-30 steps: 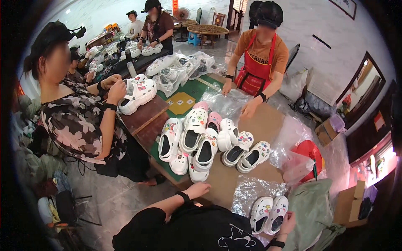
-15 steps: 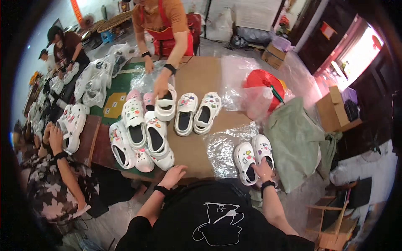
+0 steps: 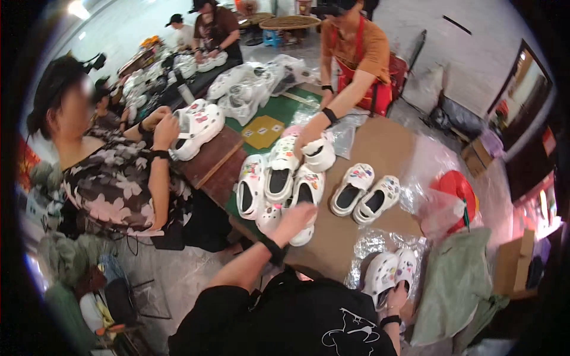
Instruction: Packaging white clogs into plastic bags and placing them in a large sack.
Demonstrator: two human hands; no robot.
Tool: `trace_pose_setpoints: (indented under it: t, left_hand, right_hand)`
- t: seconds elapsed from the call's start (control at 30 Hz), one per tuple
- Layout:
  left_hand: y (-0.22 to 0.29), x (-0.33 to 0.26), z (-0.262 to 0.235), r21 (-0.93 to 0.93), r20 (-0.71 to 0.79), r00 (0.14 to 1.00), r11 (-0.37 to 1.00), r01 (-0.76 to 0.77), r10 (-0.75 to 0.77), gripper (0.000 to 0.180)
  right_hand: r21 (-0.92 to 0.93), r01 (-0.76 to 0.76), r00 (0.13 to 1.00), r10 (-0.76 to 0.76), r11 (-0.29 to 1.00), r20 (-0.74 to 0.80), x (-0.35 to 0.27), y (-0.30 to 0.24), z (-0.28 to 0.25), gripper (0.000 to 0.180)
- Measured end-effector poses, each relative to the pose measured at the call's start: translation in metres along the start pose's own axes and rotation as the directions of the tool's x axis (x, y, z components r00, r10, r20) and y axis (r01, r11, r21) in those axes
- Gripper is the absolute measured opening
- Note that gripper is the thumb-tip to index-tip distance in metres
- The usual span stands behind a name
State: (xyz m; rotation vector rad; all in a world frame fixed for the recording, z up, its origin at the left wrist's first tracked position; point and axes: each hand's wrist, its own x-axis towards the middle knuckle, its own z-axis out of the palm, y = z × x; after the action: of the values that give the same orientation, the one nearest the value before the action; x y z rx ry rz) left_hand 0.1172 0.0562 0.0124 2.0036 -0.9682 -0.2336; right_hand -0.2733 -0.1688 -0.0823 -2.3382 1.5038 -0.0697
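My right hand (image 3: 396,298) grips a pair of white clogs with colourful charms (image 3: 383,270) at the table's near right edge, its fingers at their heel openings. My left hand (image 3: 300,221), a little blurred, reaches over the near end of a cluster of charm-covered white clogs (image 3: 278,178). Its fingers look stretched out, with nothing seen in them; whether they touch a clog I cannot tell. Between the cluster and my right hand stands another white pair (image 3: 363,193). A co-worker in a red apron across the table has a hand on a white clog (image 3: 319,153) in the cluster.
Brown cardboard (image 3: 380,142) covers much of the table. Clear plastic (image 3: 362,252) lies under my right-hand pair. To the right are a green cloth sack (image 3: 454,285) and a red round object (image 3: 458,199). A seated co-worker at left holds a white clog (image 3: 199,127).
My view has swung left. My left hand has moved forward from the table edge over the clustered clogs. My right hand remains on its pair.
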Motion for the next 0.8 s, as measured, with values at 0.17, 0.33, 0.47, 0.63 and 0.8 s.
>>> trace_pose_setpoints:
  t: [0.17, 0.33, 0.47, 0.63, 0.8]
  left_hand:
    - [-0.035, 0.081, -0.172, 0.280, -0.461, 0.860, 0.955, -0.095, 0.220, 0.014]
    - [-0.069, 0.114, -0.302, 0.811, -0.552, 0.774, 0.413, 0.413, 0.309, 0.010]
    - [-0.084, 0.127, -0.349, 0.835, -0.551, 0.817, 0.098, 0.542, 0.168, 0.017]
    - [-0.127, 0.132, -0.382, 0.842, -0.538, 0.841, -0.012, 0.539, 0.057, 0.014]
    - [-0.138, 0.135, -0.383, 0.863, -0.500, 0.866, -0.084, 0.498, -0.011, 0.013]
  right_hand:
    - [-0.016, -0.021, 1.000, 0.021, 1.000, -0.001, -0.005, -0.026, 0.019, 0.042]
    - [-0.003, -0.050, 0.986, 0.049, 0.999, -0.162, -0.003, -0.015, 0.036, 0.045]
    - [0.037, -0.061, 0.982, 0.067, 0.997, -0.176, -0.005, -0.029, 0.031, 0.042]
    - [-0.005, -0.124, 0.979, 0.121, 0.992, -0.163, -0.009, -0.029, 0.038, 0.044]
    - [0.046, -0.121, 0.959, 0.129, 0.992, -0.252, -0.013, -0.013, 0.055, 0.043]
